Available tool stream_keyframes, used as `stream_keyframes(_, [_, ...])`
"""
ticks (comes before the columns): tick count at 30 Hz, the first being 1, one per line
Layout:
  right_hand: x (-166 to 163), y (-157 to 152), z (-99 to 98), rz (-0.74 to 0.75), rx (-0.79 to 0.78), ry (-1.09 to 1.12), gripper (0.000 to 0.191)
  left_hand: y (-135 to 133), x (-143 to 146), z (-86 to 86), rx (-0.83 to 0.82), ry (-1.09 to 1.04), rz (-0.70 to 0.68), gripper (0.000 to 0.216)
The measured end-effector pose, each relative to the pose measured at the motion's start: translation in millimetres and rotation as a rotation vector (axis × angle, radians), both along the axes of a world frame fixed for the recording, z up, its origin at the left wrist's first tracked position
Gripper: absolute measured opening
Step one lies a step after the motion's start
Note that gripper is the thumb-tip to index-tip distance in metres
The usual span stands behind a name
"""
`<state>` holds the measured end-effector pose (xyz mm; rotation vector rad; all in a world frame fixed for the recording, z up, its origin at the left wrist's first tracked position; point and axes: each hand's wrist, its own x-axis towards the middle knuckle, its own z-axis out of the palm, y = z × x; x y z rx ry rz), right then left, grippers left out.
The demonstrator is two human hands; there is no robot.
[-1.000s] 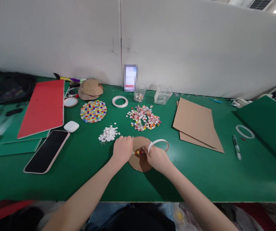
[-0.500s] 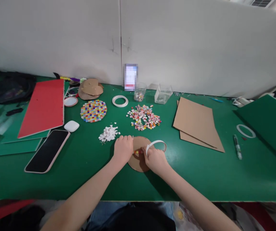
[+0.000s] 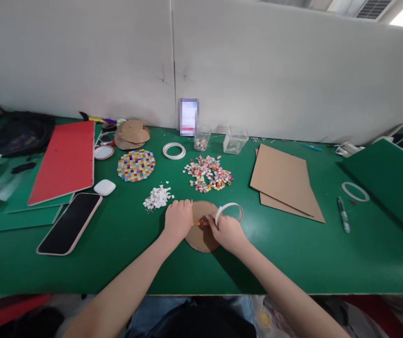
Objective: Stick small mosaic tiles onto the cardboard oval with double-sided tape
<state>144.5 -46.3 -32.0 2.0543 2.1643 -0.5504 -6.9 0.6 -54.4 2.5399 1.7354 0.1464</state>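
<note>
A round brown cardboard disc [image 3: 201, 237] lies on the green table [image 3: 292, 253] near the front edge. A short row of small coloured tiles [image 3: 198, 223] runs across it. My left hand [image 3: 177, 220] rests curled on the disc's left edge and holds it down. My right hand [image 3: 226, 231] is closed, its fingertips pinching at the right end of the tile row. A white tape ring [image 3: 230, 209] leans against my right hand. A heap of mixed coloured tiles [image 3: 209, 172] lies just behind the disc. A small pile of white scraps [image 3: 158, 196] lies to the left.
A finished mosaic disc [image 3: 136, 165], a second tape ring [image 3: 174, 150], two clear cups [image 3: 235, 140], brown cardboard sheets [image 3: 283, 180], a pen [image 3: 343, 216], a phone [image 3: 69, 222], a white earbud case [image 3: 104, 187] and a red board [image 3: 64, 159] lie around. A white partition wall closes the back.
My right hand slid left along the tile row, then a little back to the right. The left hand stayed on the disc. The view shifted slightly.
</note>
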Motion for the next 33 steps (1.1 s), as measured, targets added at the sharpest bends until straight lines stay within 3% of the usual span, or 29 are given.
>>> stream_keyframes(8, [-15.1, -2.5, -5.0, 0.082, 0.007, -0.080, 0.022, -1.2, -0.7, -3.0, 0.042, 0.013, -0.016, 0.033])
stream_keyframes(21, [-11.9, -0.1, -4.4, 0.086, 0.068, -0.004, 0.017, -0.4, -1.1, -2.1, 0.039, -0.009, -0.019, 0.031])
stream_keyframes(28, [14.1, 30.8, 17.9, -0.075, 0.215, 0.084, 0.037, 9.9, -10.8, 11.1, -0.040, -0.144, 0.031, 0.026])
stream_keyframes(33, [25.3, 52.3, 2.5, -0.178, 0.338, 0.274, 0.041, 40.1, -7.2, 16.9, -0.066, -0.310, 0.026, 0.014])
